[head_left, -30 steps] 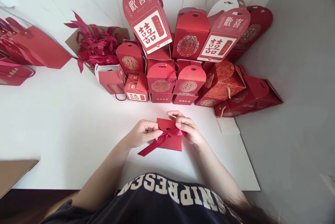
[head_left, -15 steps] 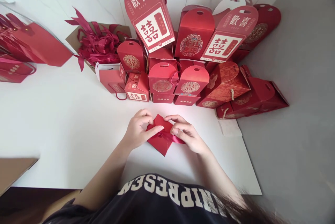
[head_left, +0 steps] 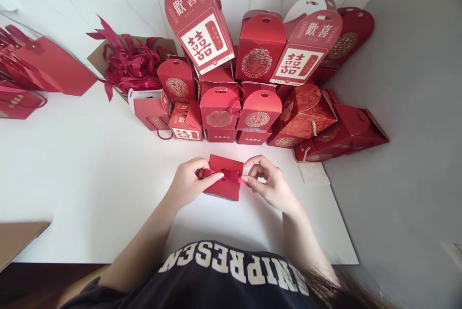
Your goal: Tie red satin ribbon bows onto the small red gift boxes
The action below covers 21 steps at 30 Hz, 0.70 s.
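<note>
A small red box point(head_left: 223, 192) lies on the white table in front of me, with a dark pink ribbon point(head_left: 233, 177) across its top. At the box's left side, my left hand point(head_left: 189, 178) pinches the ribbon's left part between thumb and fingers. My right hand point(head_left: 270, 183) is just off the right edge, its thumb and a finger closed on the ribbon's right end. The ribbon gathers near the middle of the box; fine details of the knot cannot be made out.
Stacked red gift boxes point(head_left: 259, 111) stand behind my hands against the wall. Left of them is an open carton point(head_left: 96, 57) of dark pink ribbons point(head_left: 135, 66). Red bags point(head_left: 65, 66) stand far left; brown cardboard point(head_left: 21, 239) lies at the lower left.
The box has turned from a diamond position to nearly square with me. My right hand has moved right with the ribbon end, and my left hand now pinches the ribbon's left part.
</note>
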Tool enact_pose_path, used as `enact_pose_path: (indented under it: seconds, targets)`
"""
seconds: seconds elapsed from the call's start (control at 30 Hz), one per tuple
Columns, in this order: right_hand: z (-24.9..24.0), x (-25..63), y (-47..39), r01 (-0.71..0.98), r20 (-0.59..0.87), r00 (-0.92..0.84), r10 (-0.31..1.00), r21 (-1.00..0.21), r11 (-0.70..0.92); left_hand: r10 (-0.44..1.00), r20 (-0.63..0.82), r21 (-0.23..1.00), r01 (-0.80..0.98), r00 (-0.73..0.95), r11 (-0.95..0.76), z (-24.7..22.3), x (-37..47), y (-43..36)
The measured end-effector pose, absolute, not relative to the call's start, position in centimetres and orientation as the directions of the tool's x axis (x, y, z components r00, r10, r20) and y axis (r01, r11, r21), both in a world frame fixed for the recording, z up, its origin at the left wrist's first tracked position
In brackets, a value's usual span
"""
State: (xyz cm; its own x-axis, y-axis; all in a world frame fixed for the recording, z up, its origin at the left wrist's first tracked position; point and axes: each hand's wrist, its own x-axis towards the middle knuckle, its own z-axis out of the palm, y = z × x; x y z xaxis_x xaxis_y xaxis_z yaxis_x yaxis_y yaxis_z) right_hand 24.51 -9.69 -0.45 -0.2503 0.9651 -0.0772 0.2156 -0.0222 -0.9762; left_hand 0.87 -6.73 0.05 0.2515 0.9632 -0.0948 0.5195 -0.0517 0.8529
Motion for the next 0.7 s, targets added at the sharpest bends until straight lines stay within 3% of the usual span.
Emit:
enact_pose_path:
  seconds: [0.13, 0.27, 0.33, 0.4, 0.47, 0.53, 0.6, 0.7]
  targets:
    - [-0.4, 24.2, -10.4, 0.212, 0.128, -0.150, 0.980, -0.964, 0.159, 0.980, -0.052, 0.854, 0.518, 0.194, -0.057, -0.2, 2.0, -7.0]
    - [0.1, 23.3, -11.3, 0.326, 0.287, -0.377, 0.881, -0.849, 0.416, 0.990, 0.022, 0.832, 0.546, 0.142, -0.097, -0.9, 2.4, -6.9]
    - [0.2, 22.4, -11.6, 0.436, 0.329, -0.545, 0.771, -0.674, 0.596, 0.991, 0.054, 0.816, 0.566, 0.124, -0.115, -1.1, 2.5, -6.8]
    - [0.1, 21.2, -11.8, 0.559, 0.293, -0.666, 0.686, -0.413, 0.719, 0.991, 0.074, 0.797, 0.590, 0.114, -0.128, -1.0, 2.8, -6.7]
    - [-0.2, 20.1, -11.9, 0.650, 0.236, -0.700, 0.674, -0.179, 0.738, 0.990, 0.078, 0.775, 0.617, 0.116, -0.134, -0.7, 3.1, -6.6]
    - [-0.5, 19.5, -12.1, 0.694, 0.221, -0.689, 0.690, -0.072, 0.716, 0.990, 0.074, 0.753, 0.644, 0.121, -0.135, -0.4, 3.4, -6.6]
    - [-0.4, 19.5, -12.2, 0.683, 0.213, -0.697, 0.685, -0.098, 0.724, 0.991, 0.077, 0.721, 0.680, 0.112, -0.132, -0.1, 3.6, -6.6]
    - [0.6, 20.8, -12.0, 0.558, 0.225, -0.708, 0.669, -0.403, 0.725, 0.992, 0.064, 0.686, 0.716, 0.111, -0.125, -0.1, 3.5, -6.6]
